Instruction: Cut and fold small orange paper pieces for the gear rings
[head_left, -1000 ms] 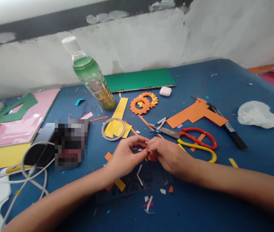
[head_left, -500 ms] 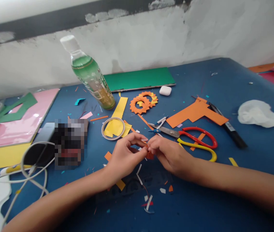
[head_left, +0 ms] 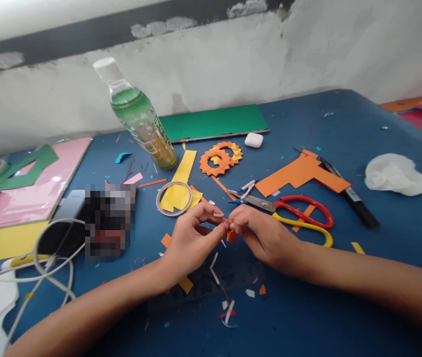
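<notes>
A small folded piece of orange paper [head_left: 232,236] is pinched between the fingertips of both hands, mostly hidden by them. My left hand [head_left: 196,243] grips it from the left, thumb and fingers closed. From the right, my right hand [head_left: 266,238] pinches the same piece. Just beyond the right hand lie scissors [head_left: 270,204] with one red and one yellow handle. A roll of tape [head_left: 157,199] rests on yellow paper [head_left: 184,166] past the left hand. Two toothed paper rings [head_left: 216,161], orange and yellow, overlap farther back.
A tall drink bottle [head_left: 142,114] stands at back left, near a green board [head_left: 218,121]. Orange card [head_left: 288,173] and a black marker [head_left: 359,206] lie right, with a crumpled tissue [head_left: 396,176]. White cables [head_left: 71,272] loop at left. Paper scraps [head_left: 250,293] litter the blue table.
The folded orange paper shows a little more below my fingertips and has turned slightly. Both hands stay in nearly the same place.
</notes>
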### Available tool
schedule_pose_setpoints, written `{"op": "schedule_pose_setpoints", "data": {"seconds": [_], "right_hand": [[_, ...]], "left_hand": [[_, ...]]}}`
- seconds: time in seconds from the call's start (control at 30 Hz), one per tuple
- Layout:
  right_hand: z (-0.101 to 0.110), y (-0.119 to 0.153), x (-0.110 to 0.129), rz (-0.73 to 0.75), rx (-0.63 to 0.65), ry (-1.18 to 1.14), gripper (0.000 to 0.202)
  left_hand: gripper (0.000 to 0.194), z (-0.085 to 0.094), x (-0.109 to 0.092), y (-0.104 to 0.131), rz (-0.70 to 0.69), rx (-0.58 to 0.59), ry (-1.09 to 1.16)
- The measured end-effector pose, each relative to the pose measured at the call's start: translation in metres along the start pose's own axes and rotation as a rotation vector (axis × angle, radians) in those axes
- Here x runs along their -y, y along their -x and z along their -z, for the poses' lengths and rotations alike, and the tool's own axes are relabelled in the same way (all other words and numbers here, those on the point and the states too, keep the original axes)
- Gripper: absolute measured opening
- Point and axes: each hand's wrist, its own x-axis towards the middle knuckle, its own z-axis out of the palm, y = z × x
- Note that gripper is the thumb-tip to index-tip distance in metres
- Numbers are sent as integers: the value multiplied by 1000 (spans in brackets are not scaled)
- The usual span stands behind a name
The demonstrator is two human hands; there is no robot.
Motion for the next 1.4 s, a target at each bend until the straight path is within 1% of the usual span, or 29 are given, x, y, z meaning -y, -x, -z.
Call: {"op": "schedule_pose_setpoints", "data": {"seconds": [0.17,0.23,0.3,0.4,0.47,0.53,0.63,0.7,0.77,0.9,1.03,1.13,1.27,1.4], "right_hand": [[-1,0,1,2,8,-17,19],[1,-2,3,-1,-15,-4,18],[3,-4,4,-5,-55,28,18],[7,-7,5,15,-109,48,17],[9,-7,4,56,-109,37,18],[11,-7,2,125,-76,38,20],[13,-5,-1,249,9,116,19],[15,-3,-3,314,55,188,17],[17,-2,-3,347,78,224,16],[16,0,-5,351,56,204,14],[13,0,-6,357,11,190,14],[13,-1,-4,319,-29,159,15],[15,-2,-2,250,-103,94,16],[16,-2,-3,237,-120,46,16]], "left_hand": [[13,-1,2,3,-39,-29,-15],[14,0,1,2,-21,-22,31],[16,2,0,0,12,11,126],[20,5,-1,-5,87,69,267],[21,6,-2,-7,158,131,321],[22,6,-2,-8,246,223,366],[27,5,-1,-8,382,341,455],[30,5,0,-8,448,374,522],[31,5,2,-7,472,386,573],[36,3,5,-6,451,412,627],[36,1,6,-4,362,432,620],[33,2,5,-3,294,405,585],[24,3,4,-4,265,365,598],[24,1,5,-5,245,327,586]]}}
